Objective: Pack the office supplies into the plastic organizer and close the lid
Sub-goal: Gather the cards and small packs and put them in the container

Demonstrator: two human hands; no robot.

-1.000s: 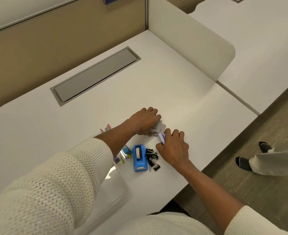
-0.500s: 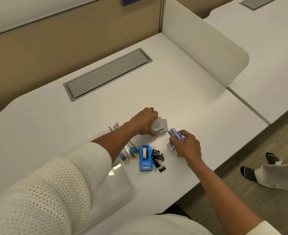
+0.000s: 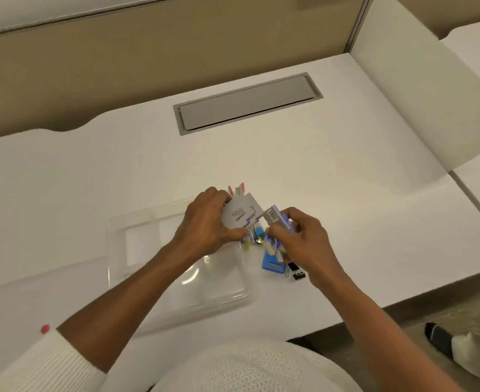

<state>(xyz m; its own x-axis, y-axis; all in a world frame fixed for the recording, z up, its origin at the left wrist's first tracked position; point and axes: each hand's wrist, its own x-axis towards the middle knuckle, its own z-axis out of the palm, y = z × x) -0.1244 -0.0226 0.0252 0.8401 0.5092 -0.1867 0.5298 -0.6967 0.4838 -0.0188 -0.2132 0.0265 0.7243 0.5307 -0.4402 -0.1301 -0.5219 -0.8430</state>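
White table: left hand grips grey box above clear organizer; right hand grips small box beside it

Head camera looks steeply down, close over desk.

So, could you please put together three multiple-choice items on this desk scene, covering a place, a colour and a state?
1. Where is the clear plastic organizer tray?
A. under the left forearm
B. on the grey cable hatch
C. on the floor

2. What colour is the tape dispenser?
A. red
B. blue
C. green

3. What is the left hand doing?
A. resting flat and empty
B. holding a small grey cardboard box
C. closing a lid

Answers: 1 A, the forearm crosses above the tray; 2 B, its base shows blue by the right hand; 3 B, fingers wrap round the box, lifted off the desk.
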